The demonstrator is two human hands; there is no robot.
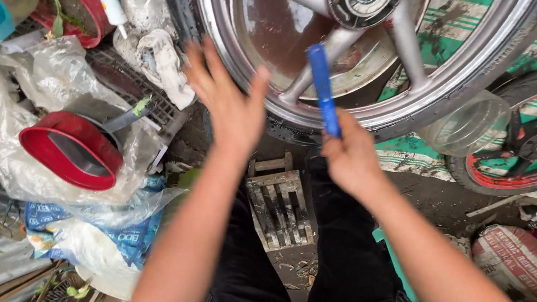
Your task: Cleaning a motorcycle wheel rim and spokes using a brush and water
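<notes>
I am looking down at dirt ground (433, 198) littered with plastic sheeting (0, 114), sacks and scrap, with a green-and-white striped sheet (461, 25) lying behind. A silver alloy motorcycle wheel (367, 56) is standing close in front of me, and a second wheel with a red-rimmed black hub (528, 148) is lying to its right. A clear plastic jar (465, 126) is resting beside the silver rim, and I cannot tell what it is holding. A red oval shell (71, 150) is sitting on the sheeting at my left, hollow side showing. A small wooden stool (280, 200) is standing between my knees. My left hand (228, 99) is hovering spread wide and holding nothing, just before the wheel. My right hand (349, 158) is gripping a blue tool handle (323, 88), which is pointing up across the spokes
</notes>
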